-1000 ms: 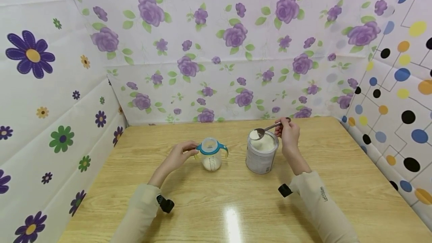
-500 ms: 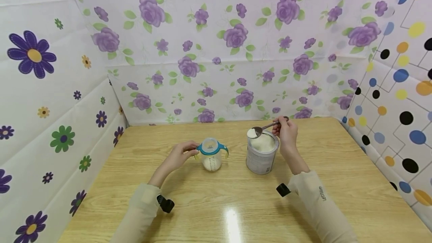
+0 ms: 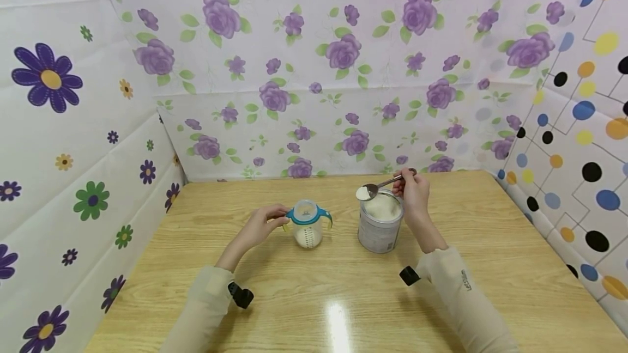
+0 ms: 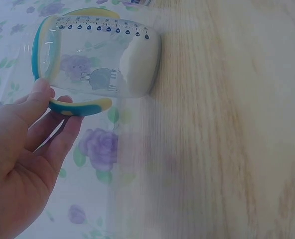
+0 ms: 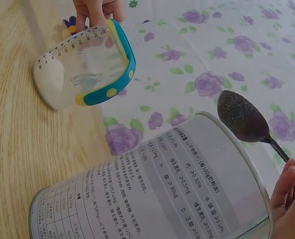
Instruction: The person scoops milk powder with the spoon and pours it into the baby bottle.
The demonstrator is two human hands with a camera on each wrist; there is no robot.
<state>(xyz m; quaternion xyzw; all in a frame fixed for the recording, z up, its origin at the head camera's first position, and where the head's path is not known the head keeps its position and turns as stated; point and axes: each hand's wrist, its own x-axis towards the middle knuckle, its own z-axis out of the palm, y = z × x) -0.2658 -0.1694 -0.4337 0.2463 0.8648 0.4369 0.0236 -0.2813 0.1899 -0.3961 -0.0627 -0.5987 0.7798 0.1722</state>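
Observation:
A clear baby bottle (image 3: pixel 308 233) with a blue collar, two side handles and white powder in its bottom stands on the table. My left hand (image 3: pixel 260 226) pinches its left handle (image 4: pixel 80 107) between thumb and fingers. To its right is an open tin (image 3: pixel 379 234) of pale milk powder, with printed text on its side in the right wrist view. My right hand (image 3: pixel 414 194) holds a metal spoon (image 3: pixel 391 181) by the handle. The spoon's bowl (image 5: pixel 242 117), heaped with white powder, is above the tin's left rim.
The wooden table (image 3: pixel 304 298) carries the bottle and tin. Behind it hangs a cloth with purple roses (image 3: pixel 314 70). Patterned cloths close in the left side (image 3: pixel 88 151) and the right side (image 3: pixel 579 124).
My right hand has moved a little left with the loaded spoon, from over the tin's powder to its left rim. The left hand and the bottle have stayed put.

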